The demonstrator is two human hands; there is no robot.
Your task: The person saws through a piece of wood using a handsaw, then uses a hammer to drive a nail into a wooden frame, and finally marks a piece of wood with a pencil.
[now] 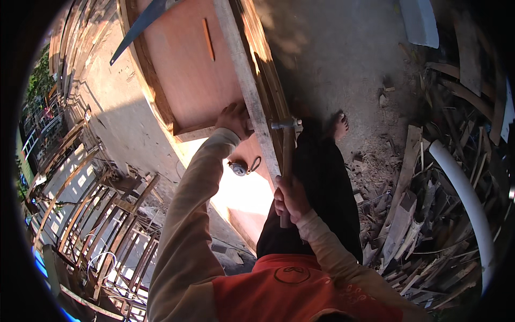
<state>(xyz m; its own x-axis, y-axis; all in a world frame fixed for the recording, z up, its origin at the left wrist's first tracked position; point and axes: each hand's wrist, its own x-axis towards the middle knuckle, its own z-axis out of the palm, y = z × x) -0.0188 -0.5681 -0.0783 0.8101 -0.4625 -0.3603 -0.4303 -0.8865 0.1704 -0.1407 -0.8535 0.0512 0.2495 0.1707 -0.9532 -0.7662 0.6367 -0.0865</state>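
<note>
Nearest the body came the right grip (pixel 292 197), clamped firmly round the hammer (pixel 288 155), low on its handle! The long axis ran almost straight away from the red shirt (pixel 257 282), butt near, head far, and that head sat crosswise, one end aimed left over the right-hand rail (pixel 242 70) of a wooden frame (pixel 152 87); contact was impossible to judge. Just left, a dark round tool (pixel 238 169) with a loop rested inside the frame. Farther on, the left grip (pixel 233 119) was at the rail's inner side, near a crosspiece (pixel 196 132), fingertips partly hidden: apart or together, no telling! Farthest out, a thin orange stick (pixel 208 40) lay pointing nearly away, and a saw (pixel 138 31) slanted over the left side, tip jutting outside.
</note>
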